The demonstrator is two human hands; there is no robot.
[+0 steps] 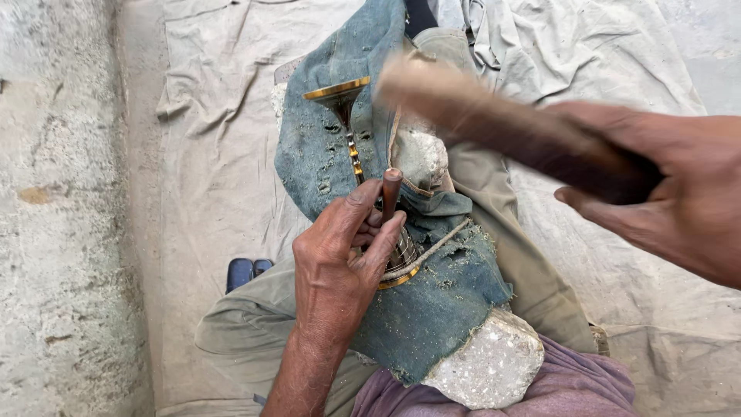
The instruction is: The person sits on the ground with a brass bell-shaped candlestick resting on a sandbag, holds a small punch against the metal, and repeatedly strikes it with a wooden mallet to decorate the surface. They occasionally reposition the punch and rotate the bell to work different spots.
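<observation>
Denim-draped stone, chisel in left hand

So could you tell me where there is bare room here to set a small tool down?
The pale ground cloth lies bare between the concrete strip and the blue denim, and again lower right. The lap is crowded: left hand with punch on the brass piece, right hand swinging the wooden mallet.
</observation>
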